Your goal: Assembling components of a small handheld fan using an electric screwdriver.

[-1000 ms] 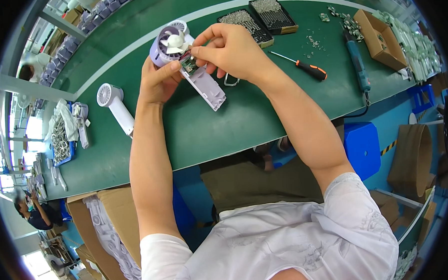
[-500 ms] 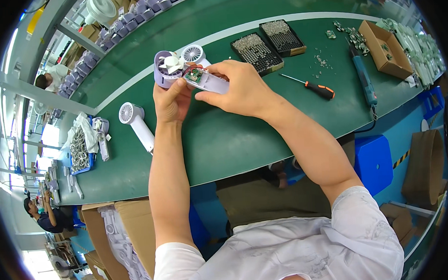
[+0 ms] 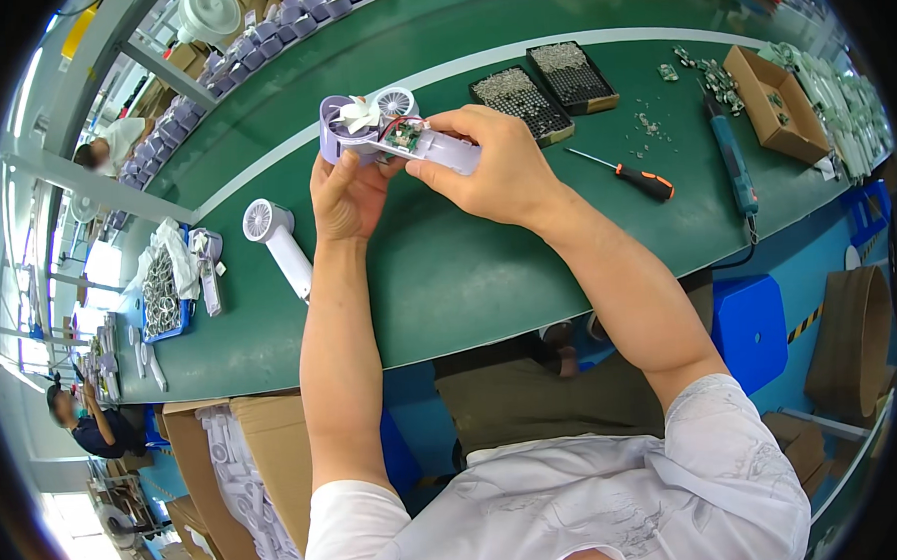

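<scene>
An opened pale-purple handheld fan is held up over the bench by both my hands. White blades show in its round head, and a small green circuit board with red wires lies at the neck. My left hand is closed around the head's underside, its thumb in front. My right hand pinches the handle, thumb below and fingers above. Just behind stands a round fan grille, partly hidden. Left of my left forearm lies an assembled white handheld fan.
Two black trays of small metal parts lie beyond my right hand. A screwdriver, a teal power screwdriver and a cardboard box are rightward. A blue bin sits left; a carton of white parts stands below the bench edge.
Both hands have shifted slightly right with the opened fan. It is tilted a little differently, with more of the handle's inside showing. The grip stays the same.
</scene>
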`<state>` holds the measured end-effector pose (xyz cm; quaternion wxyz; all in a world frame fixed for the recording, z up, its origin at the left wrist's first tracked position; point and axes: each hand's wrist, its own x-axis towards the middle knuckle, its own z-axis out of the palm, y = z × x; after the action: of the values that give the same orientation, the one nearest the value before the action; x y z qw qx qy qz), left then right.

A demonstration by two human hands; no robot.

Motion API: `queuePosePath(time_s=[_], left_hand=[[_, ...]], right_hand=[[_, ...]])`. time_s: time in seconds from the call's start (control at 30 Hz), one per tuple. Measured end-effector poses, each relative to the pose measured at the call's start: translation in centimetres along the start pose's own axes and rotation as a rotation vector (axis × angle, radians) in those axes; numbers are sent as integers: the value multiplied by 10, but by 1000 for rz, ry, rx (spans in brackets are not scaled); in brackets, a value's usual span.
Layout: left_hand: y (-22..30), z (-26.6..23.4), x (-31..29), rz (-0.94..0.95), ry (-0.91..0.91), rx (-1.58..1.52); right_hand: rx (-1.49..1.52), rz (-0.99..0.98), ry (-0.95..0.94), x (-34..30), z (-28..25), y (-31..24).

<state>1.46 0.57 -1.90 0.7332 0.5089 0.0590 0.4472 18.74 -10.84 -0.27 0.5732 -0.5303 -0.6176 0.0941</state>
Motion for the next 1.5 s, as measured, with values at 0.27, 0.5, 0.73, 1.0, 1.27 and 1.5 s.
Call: queuePosePath(time_s=[0.27,0.5,0.73,1.0,1.27,1.5], left_hand=[[6,1,-1,-20,-54,-26],[6,-2,1,-33,-64,-68],[5,-7,0,-34,-50,-119],[3,1,-1,-49,-28,-193],[3,5,-1,1,126,-308],[6,7,0,51,208,-333]], right_hand=[[51,-9,19,1,0,0],[0,-75,48,0,-1,-2],[17,-70,72,-1,0,-4],[65,-70,92,-1,3,0],[69,-59,53,-2,6,0],[26,34,-49,-2,4,-1]])
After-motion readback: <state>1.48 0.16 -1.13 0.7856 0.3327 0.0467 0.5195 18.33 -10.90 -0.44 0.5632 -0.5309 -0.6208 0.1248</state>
